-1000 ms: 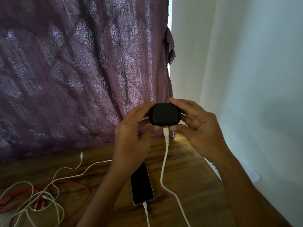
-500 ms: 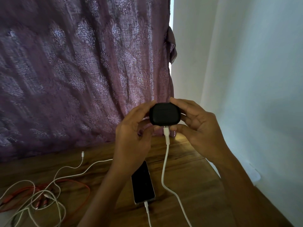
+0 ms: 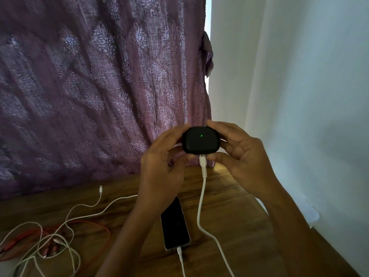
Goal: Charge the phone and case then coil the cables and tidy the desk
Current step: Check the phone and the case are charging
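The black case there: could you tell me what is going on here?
A person holds the black case above the desk between left hand and right hand. A white cable is plugged into its underside and a green light shows. The phone lies on the desk, plugged in too. Loose cables lie tangled, not yet coiled.

Cable tangle (image 3: pixel 48 242) left; bare desk (image 3: pixel 235 212) right.
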{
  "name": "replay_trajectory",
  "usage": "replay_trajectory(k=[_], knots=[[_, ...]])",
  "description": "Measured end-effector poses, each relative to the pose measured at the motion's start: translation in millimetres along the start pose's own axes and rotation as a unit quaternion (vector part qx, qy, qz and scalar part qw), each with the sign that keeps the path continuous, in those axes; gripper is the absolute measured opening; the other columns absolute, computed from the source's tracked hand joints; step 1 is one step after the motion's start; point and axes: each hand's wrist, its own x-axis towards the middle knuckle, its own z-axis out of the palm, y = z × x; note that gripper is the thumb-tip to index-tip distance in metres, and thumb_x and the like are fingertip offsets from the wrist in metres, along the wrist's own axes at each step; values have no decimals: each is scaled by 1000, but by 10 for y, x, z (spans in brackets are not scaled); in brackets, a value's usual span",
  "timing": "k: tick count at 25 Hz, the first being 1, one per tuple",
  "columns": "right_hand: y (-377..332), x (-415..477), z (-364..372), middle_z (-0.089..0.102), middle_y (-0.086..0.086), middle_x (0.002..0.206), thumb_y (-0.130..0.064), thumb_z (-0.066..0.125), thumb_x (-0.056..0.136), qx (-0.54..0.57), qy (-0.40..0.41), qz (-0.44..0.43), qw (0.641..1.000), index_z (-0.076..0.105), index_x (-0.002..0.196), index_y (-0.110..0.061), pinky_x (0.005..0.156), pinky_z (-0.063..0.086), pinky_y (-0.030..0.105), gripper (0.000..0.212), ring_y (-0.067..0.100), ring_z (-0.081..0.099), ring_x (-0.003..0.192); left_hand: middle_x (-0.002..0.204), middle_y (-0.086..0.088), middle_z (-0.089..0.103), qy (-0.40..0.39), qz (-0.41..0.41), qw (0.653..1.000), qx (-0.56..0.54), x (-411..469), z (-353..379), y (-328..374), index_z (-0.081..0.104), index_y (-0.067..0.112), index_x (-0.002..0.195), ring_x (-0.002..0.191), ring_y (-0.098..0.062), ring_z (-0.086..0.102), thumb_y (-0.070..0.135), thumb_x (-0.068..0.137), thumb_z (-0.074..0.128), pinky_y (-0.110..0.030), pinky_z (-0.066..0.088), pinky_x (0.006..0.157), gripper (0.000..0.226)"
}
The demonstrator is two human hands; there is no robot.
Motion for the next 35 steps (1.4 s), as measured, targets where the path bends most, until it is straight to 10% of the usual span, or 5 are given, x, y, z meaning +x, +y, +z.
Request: replay_trajectory(k=[20,24,35], knots=[[1012,-63,58,56,-12,116,9,65,78,-20,-46,192,980,52,124,-25,87,45,8,58,-4,56,106,118,1,60,-19,-126,991,42,-284,446,-1046,53,20,123,109,-17,60,-10,73,67,-29,49,94,60],[1590,-209,83,58,-8,115,6,68,75,-48,-70,276,957,55,115,-36,99,48,36,59,16,57,112,121,1,59,-75,-200,970,114,-521,683,-1506,55,16,126,116,-11,47,3,76,71,-22,36,98,54],[2476,-569,302,51,6,137,1,68,77,-145,-132,392,899,48,133,-13,110,36,38,61,19,47,127,137,2,50,-219,-273,894,279,-913,1016,-2201,46,20,134,137,-23,23,25,86,62,-37,12,110,51]])
